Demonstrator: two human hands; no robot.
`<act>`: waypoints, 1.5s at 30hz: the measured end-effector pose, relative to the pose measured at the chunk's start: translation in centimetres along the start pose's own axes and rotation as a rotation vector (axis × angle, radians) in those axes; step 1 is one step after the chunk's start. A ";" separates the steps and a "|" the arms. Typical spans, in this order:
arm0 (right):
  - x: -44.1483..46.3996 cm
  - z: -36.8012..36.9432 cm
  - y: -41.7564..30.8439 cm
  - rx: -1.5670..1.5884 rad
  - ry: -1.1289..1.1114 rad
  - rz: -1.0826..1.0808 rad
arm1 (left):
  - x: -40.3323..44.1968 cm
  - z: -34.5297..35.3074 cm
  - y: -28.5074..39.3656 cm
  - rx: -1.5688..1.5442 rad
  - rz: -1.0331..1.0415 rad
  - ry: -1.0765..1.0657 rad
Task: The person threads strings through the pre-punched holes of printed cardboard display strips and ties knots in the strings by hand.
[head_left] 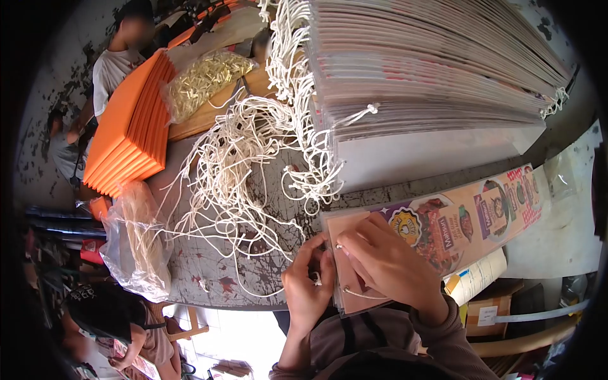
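Observation:
A long printed plastic-covered sheet (437, 231) with food pictures lies in front of me, its left end hanging over the table's front edge. White cord (364, 294) runs across that end near the edge. My right hand (392, 259) rests over the sheet, thumb and fingers pinched on the cord by the left edge. My left hand (307, 285) is curled beside the same edge, and a bit of white cord shows between its fingers. Left of the sheet lies a tangled heap of white cords (240, 164).
A thick stack of strung sheets (430, 69) stands behind. Orange folded pieces (130, 126), a bag of small gold-coloured parts (209, 79) and a clear bag of pale strands (136, 240) sit left on the scratched table (209, 272). Other people are at left.

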State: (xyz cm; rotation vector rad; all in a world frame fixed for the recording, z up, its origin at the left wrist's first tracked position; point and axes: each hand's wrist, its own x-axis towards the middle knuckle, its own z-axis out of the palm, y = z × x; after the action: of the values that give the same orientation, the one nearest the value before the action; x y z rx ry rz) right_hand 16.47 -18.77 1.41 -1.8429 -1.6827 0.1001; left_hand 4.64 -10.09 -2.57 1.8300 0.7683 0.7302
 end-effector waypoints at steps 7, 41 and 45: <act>0.3 -0.4 -0.5 -0.011 -0.058 0.003 | 0.2 -0.5 -1.2 -0.200 -0.028 -0.184; -0.5 0.8 1.3 0.231 0.157 0.136 | -2.4 -3.5 -1.8 -0.415 0.028 0.616; -0.7 1.0 1.6 0.235 0.142 0.144 | -1.9 -3.1 -0.2 -0.036 0.138 0.478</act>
State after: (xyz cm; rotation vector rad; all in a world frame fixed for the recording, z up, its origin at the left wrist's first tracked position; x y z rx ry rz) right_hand 17.27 -19.03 -0.40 -1.7482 -1.3786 0.2129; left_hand 1.02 -9.77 -1.95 1.7056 0.9286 1.2907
